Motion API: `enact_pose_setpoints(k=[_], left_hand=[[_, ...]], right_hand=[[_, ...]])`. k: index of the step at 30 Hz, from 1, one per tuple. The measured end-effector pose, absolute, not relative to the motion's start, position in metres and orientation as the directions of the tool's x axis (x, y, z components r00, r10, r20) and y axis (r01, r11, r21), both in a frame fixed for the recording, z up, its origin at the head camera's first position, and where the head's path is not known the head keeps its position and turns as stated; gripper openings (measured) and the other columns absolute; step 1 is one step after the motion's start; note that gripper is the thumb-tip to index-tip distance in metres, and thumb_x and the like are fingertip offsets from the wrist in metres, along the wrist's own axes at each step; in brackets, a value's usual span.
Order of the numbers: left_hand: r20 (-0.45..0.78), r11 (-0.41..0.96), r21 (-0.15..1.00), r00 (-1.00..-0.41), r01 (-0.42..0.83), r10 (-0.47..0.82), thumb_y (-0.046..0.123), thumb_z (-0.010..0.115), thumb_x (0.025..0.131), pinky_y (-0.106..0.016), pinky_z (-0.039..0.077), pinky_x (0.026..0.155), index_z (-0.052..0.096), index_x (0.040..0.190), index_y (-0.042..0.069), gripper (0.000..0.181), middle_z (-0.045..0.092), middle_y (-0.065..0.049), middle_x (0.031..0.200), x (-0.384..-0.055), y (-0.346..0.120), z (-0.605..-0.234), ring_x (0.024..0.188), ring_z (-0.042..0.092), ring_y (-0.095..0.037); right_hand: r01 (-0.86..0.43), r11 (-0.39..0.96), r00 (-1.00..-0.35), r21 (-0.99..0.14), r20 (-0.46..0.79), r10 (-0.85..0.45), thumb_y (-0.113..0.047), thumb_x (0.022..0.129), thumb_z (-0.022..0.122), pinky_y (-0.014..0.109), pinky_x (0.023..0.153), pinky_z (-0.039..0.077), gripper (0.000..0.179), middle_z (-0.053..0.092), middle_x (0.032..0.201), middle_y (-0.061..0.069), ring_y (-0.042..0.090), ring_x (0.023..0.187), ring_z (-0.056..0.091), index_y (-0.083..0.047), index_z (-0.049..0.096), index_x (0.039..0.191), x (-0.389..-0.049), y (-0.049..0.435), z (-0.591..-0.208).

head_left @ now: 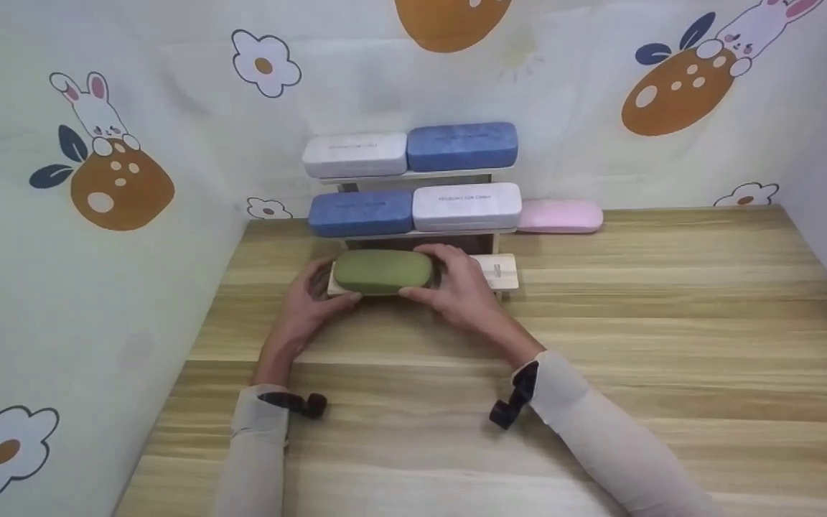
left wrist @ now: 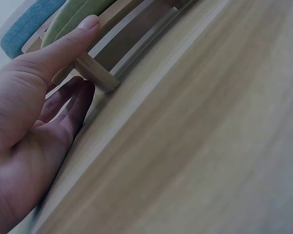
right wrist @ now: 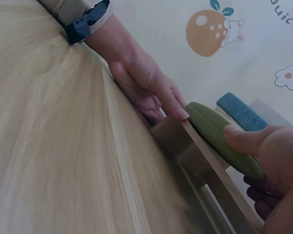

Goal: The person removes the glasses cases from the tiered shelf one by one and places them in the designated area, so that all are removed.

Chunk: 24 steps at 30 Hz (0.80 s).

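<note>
A green glasses case (head_left: 383, 271) lies along the left part of the lowest step of a wooden stepped rack (head_left: 503, 272). My right hand (head_left: 465, 287) grips the case's right end, with the thumb (right wrist: 241, 139) on its front side and the fingers partly hidden behind. My left hand (head_left: 307, 301) holds the left end of that step. Its thumb (left wrist: 71, 41) lies along the front edge close to the case, and its other fingers (left wrist: 73, 100) curl beside the rack's leg.
A white case (head_left: 356, 156) and a blue case (head_left: 462, 147) sit on the top step. Another blue case (head_left: 360, 213) and white case (head_left: 466, 207) fill the middle step. A pink case (head_left: 561, 216) lies right of the rack by the patterned back wall (head_left: 564, 108).
</note>
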State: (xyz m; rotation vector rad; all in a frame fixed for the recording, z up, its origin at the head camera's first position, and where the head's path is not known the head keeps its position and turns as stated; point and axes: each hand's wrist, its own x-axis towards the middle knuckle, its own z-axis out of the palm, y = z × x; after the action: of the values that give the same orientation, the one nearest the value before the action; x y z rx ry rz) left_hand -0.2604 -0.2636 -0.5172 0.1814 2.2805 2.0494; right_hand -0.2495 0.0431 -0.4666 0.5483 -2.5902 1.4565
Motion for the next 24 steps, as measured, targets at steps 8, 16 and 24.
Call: enact_pose_setpoints(k=[8, 16, 24], left_hand=[[0.032, 0.099, 0.994, -0.990, 0.046, 0.140, 0.015, 0.096, 0.083, -0.031, 0.043, 0.128, 0.044, 0.161, 0.009, 0.094, 0.050, -0.008, 0.166, -0.262, -0.262, -0.517, 0.156, 0.046, -0.021], [0.049, 0.064, 0.996, -0.989, 0.059, 0.143, -0.001, 0.089, 0.085, -0.030, 0.044, 0.128, 0.049, 0.155, 0.005, 0.081, 0.056, -0.013, 0.159, -0.264, -0.262, -0.519, 0.154, 0.048, -0.024], [0.045, 0.032, 0.998, -0.989, 0.050, 0.138, -0.001, 0.090, 0.085, -0.031, 0.045, 0.127, 0.048, 0.156, 0.004, 0.082, 0.055, -0.013, 0.160, -0.263, -0.263, -0.519, 0.152, 0.050, -0.025]], right_hand=[[-0.303, 0.200, -0.936, -0.932, 0.251, -0.248, -0.021, 0.082, 0.098, 0.030, 0.102, 0.064, 0.064, 0.068, 0.136, 0.010, 0.024, 0.120, 0.073, -0.011, 0.069, 0.138, -0.249, 0.058, -0.468], [-0.166, 0.026, -0.931, -0.986, 0.148, -0.333, -0.007, 0.081, 0.097, 0.033, 0.100, 0.066, 0.068, 0.062, 0.142, 0.012, 0.032, 0.120, 0.076, -0.012, 0.066, 0.141, -0.241, 0.084, -0.469], [-0.142, 0.002, -0.913, -0.990, 0.130, -0.387, -0.002, 0.082, 0.094, 0.036, 0.102, 0.065, 0.072, 0.061, 0.149, 0.009, 0.032, 0.127, 0.073, -0.012, 0.063, 0.146, -0.240, 0.114, -0.473]])
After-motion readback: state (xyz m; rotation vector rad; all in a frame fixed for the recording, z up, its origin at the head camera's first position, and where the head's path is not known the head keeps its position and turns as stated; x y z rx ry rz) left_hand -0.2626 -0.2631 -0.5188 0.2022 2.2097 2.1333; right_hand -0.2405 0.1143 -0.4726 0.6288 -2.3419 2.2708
